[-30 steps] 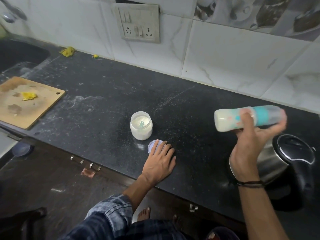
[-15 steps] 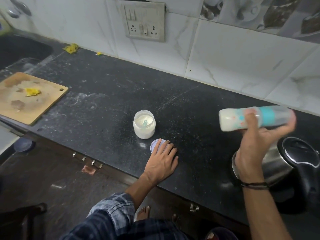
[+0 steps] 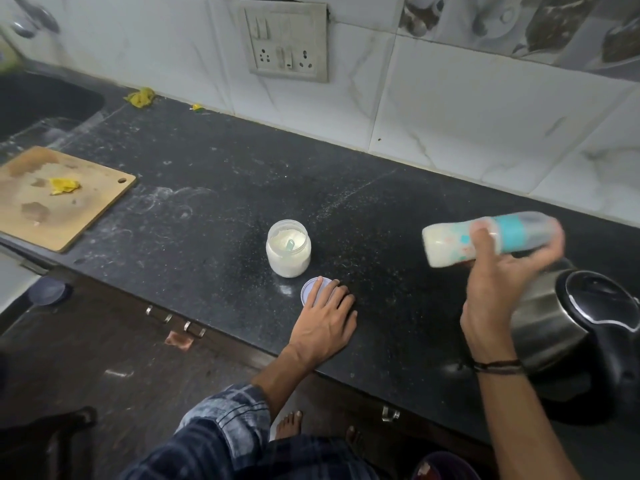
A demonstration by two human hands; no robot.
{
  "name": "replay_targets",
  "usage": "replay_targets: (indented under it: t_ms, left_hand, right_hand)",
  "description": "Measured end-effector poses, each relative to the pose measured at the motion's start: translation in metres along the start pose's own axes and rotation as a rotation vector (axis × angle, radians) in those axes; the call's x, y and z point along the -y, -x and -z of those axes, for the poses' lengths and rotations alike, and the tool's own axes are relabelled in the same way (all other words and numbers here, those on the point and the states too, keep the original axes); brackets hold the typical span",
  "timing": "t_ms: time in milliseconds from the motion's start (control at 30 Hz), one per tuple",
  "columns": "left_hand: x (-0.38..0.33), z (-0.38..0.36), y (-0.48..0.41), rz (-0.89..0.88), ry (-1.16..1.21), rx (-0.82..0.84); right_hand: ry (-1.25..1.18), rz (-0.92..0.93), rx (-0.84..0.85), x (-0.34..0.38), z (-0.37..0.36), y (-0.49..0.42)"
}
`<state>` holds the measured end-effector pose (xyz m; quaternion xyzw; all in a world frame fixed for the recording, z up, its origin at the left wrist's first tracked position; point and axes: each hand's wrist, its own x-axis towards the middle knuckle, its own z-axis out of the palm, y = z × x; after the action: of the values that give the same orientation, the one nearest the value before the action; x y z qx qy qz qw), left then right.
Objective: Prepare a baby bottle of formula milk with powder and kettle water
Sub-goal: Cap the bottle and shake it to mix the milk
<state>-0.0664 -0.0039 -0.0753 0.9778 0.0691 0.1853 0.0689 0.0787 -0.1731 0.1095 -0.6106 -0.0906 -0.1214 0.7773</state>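
Right of the powder jar (image 3: 288, 249) and up off the counter (image 3: 207, 202), my right grip (image 3: 498, 285) is wrapped round the baby bottle (image 3: 509, 235), held sideways, milky inside. My left grip (image 3: 325, 320) lies flat, fingers straight, on the lid (image 3: 309, 289) just in front of that jar.

Home kitchen, shown by black stone counter (image 3: 207, 188), marble-look wall tiles (image 3: 467, 109), sink (image 3: 41, 102), wooden chopping board (image 3: 69, 206), steel kettle (image 3: 568, 327), wall socket plate (image 3: 287, 43)
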Motion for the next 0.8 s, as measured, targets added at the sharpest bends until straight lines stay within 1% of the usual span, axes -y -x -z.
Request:
replay_targets:
  t_ms: [67,100,167,200,233,300,333,367,433,467,500,567,600,700,733,800]
  left_hand:
    - [0.000,-0.001,0.002,-0.011,-0.001,-0.002]
    - [0.000,0.000,0.001,-0.012,0.001,-0.002]
    - [0.000,-0.001,-0.001,-0.002,0.005,-0.004]
    - [0.000,-0.001,0.000,0.003,0.003,-0.005]
    - [0.000,-0.002,0.001,0.002,0.001,-0.005]
    - [0.001,-0.003,0.002,-0.013,-0.002,-0.011]
    - [0.001,-0.004,0.002,-0.017,-0.001,-0.016]
    - [0.001,-0.003,0.001,-0.015,0.002,-0.019]
    - [0.000,-0.003,-0.001,-0.004,0.004,-0.017]
    - [0.000,-0.003,0.000,0.001,0.004,-0.015]
    - [0.001,-0.002,0.001,0.001,0.005,-0.014]
    - [0.001,-0.002,0.004,-0.010,0.009,-0.018]
    - [0.000,-0.001,0.003,-0.015,0.012,-0.021]
    - [-0.001,0.002,-0.001,0.002,0.012,-0.012]
    - [-0.001,0.003,-0.001,0.006,0.006,-0.005]
    - [-0.001,0.005,0.002,-0.004,0.000,0.006]
  right_hand:
    - [0.106,-0.034,0.159,-0.003,0.002,0.003]
    - [0.111,-0.025,0.154,-0.005,0.006,0.002]
    - [0.009,0.002,-0.023,-0.006,0.010,-0.006]
    - [-0.017,0.003,-0.073,-0.005,0.010,-0.009]
    - [0.007,-0.007,-0.043,-0.003,0.006,-0.008]
    - [0.135,-0.031,0.181,-0.004,0.005,0.000]
    - [0.151,-0.022,0.242,-0.005,0.008,0.003]
    - [0.121,0.007,0.212,-0.004,0.010,0.002]
    - [0.001,0.052,0.047,-0.003,0.012,-0.005]
    - [-0.023,0.054,0.020,-0.002,0.008,-0.006]
    - [-0.015,0.036,0.066,0.000,0.005,-0.003]
    - [0.108,0.012,0.230,-0.004,0.004,0.005]
    - [0.117,0.035,0.232,-0.003,0.007,0.007]
    - [-0.017,0.134,0.026,-0.002,0.009,-0.006]
    - [-0.017,0.133,0.018,0.000,0.006,-0.007]
    - [0.080,0.066,0.171,0.000,0.002,0.001]
